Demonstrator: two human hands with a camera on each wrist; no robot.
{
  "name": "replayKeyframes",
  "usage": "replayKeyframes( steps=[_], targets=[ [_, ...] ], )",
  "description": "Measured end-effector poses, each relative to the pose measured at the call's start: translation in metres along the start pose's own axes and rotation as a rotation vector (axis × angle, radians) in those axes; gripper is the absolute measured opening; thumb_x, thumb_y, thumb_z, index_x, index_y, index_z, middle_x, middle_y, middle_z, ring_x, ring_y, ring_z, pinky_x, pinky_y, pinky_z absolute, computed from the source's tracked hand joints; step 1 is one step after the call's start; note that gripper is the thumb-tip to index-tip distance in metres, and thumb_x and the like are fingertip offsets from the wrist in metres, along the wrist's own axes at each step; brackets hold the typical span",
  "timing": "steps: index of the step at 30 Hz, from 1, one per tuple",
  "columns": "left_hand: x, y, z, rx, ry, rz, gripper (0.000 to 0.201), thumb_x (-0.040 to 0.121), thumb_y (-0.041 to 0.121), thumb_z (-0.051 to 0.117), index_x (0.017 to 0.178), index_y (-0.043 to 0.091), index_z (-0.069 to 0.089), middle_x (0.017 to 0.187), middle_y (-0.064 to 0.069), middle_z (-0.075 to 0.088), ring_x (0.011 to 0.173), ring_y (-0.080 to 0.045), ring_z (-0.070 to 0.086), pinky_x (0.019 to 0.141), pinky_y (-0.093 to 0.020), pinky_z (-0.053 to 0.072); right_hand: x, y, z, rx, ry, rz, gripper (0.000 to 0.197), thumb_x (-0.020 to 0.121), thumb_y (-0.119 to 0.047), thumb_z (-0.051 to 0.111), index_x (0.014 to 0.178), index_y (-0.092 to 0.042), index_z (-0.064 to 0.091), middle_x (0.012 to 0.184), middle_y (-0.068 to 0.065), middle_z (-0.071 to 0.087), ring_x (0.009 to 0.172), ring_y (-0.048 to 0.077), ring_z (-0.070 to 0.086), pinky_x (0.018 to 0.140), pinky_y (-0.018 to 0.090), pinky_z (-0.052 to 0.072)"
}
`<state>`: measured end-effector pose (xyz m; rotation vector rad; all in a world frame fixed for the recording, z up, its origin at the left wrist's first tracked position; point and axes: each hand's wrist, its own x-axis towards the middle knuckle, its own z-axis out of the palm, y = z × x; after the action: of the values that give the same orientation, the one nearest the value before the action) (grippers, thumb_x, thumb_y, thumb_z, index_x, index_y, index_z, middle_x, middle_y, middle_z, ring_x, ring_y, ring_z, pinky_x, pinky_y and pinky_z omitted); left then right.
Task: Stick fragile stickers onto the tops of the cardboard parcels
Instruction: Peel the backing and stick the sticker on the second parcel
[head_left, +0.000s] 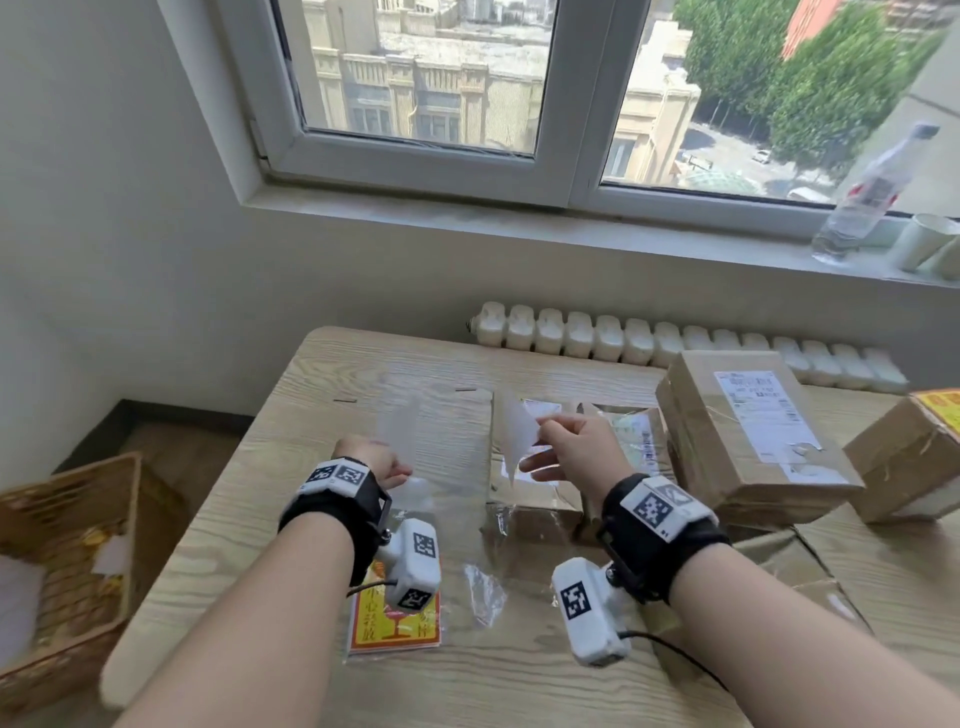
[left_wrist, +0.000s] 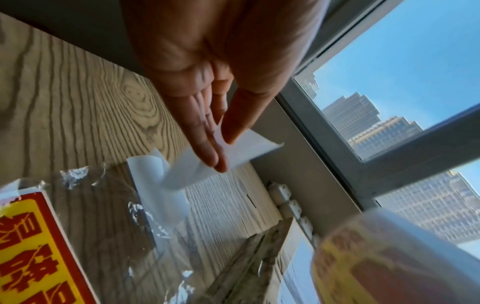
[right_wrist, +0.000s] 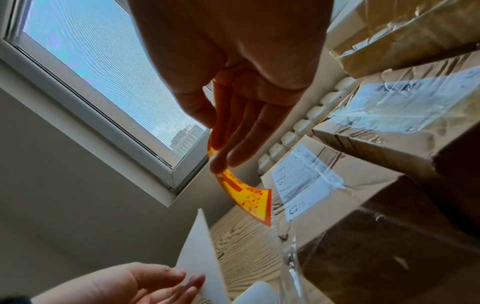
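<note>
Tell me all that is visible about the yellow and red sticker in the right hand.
The yellow sticker with a red border and red print is thin, glossy and curls downward. The right hand pinches its upper part between thumb and fingers, in the air above the wooden table, printed face toward the taped cardboard parcels. Its white back shows from above.

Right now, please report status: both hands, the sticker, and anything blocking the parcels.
Right hand pinches peeled fragile sticker, curling free. Left hand pinches white backing paper. Parcel below right hand, top not yet stickered. Nothing blocks it.
</note>
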<state>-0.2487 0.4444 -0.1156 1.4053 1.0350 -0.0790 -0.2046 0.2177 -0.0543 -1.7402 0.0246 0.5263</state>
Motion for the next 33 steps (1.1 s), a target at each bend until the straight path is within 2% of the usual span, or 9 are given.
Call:
replayKeyframes(
  steps=[4,7,9,11,16,21,25,30,33],
  targets=[
    [-0.017,0.004,0.018,0.039,-0.131,-0.037,0.023,0.093,-0.01,0.043,0.08,0.007,0.051,0.094,-0.019,0.059,0.037,-0.013,0.062,0.046,-0.026,0.055,0.0,0.003,0.002,-0.011,0.003,0.003,0.03,0.092,0.002,0.042,0.077,-0.01,0.065,0.072,0.006,0.064,0.056,0.023,0.066,0.054,0.03,0.054],
    [-0.031,0.013,0.026,-0.034,-0.183,-0.055,0.014,0.096,-0.005,0.042,0.106,0.004,0.049,0.092,-0.02,0.056,0.054,-0.027,0.069,0.05,-0.03,0.055,-0.001,0.003,-0.001,-0.024,0.009,-0.008,0.028,0.091,0.002,0.043,0.078,-0.007,0.066,0.08,0.01,0.065,0.056,0.022,0.065,0.055,0.03,0.053],
    [-0.039,0.022,0.034,-0.018,-0.174,-0.005,0.02,0.095,0.001,0.049,0.114,-0.001,0.053,0.079,-0.015,0.058,0.059,-0.025,0.069,0.051,-0.026,0.055,-0.004,0.001,-0.004,-0.041,0.018,-0.022,0.024,0.091,0.0,0.044,0.087,-0.006,0.067,0.083,0.012,0.065,0.056,0.02,0.064,0.054,0.029,0.053],
    [-0.051,0.033,0.044,0.05,-0.221,0.081,0.023,0.093,0.01,0.058,0.112,-0.003,0.059,0.079,-0.013,0.063,0.048,-0.013,0.065,0.047,-0.022,0.055,-0.008,-0.001,-0.009,-0.082,0.037,-0.052,0.022,0.091,-0.001,0.047,0.095,-0.005,0.068,0.078,0.009,0.066,0.055,0.019,0.061,0.056,0.03,0.052],
    [-0.097,0.059,0.072,0.117,-0.401,0.151,0.048,0.081,0.046,0.068,0.099,0.001,0.062,0.09,-0.015,0.073,0.075,-0.02,0.074,0.063,-0.028,0.06,-0.027,-0.009,-0.026,-0.183,0.033,-0.165,0.019,0.088,-0.006,0.056,0.083,-0.016,0.071,0.067,0.0,0.064,0.052,0.011,0.056,0.05,0.023,0.05],
    [-0.132,0.064,0.092,0.149,-0.388,0.202,0.032,0.085,0.021,0.069,0.107,0.0,0.06,0.089,-0.016,0.073,0.072,-0.02,0.073,0.064,-0.027,0.06,-0.05,-0.017,-0.055,-0.224,-0.015,-0.253,0.014,0.088,-0.012,0.063,0.093,-0.015,0.075,0.066,-0.002,0.066,0.055,0.007,0.059,0.051,0.02,0.051],
    [-0.158,0.062,0.106,0.138,-0.388,0.245,0.004,0.087,0.007,0.059,0.089,0.004,0.06,0.082,-0.011,0.072,0.065,-0.016,0.072,0.064,-0.027,0.06,-0.065,-0.018,-0.082,-0.234,-0.071,-0.299,0.015,0.086,-0.019,0.069,0.097,-0.011,0.075,0.072,-0.002,0.068,0.061,0.011,0.06,0.053,0.023,0.053],
    [-0.183,0.057,0.127,0.076,-0.305,0.287,0.017,0.083,-0.004,0.063,0.097,0.002,0.056,0.082,-0.015,0.068,0.059,-0.02,0.069,0.048,-0.025,0.056,-0.082,-0.016,-0.113,-0.248,-0.101,-0.34,0.02,0.084,-0.034,0.071,0.09,-0.016,0.074,0.075,-0.002,0.069,0.06,0.007,0.062,0.053,0.02,0.051],
    [-0.188,0.051,0.136,0.044,-0.238,0.308,0.021,0.081,-0.008,0.064,0.095,0.005,0.056,0.093,-0.016,0.069,0.071,-0.022,0.069,0.053,-0.027,0.056,-0.087,-0.01,-0.141,-0.249,0.023,-0.375,0.016,0.086,-0.039,0.068,0.078,-0.025,0.071,0.075,-0.006,0.069,0.069,0.008,0.064,0.062,0.022,0.053]
  ],
)
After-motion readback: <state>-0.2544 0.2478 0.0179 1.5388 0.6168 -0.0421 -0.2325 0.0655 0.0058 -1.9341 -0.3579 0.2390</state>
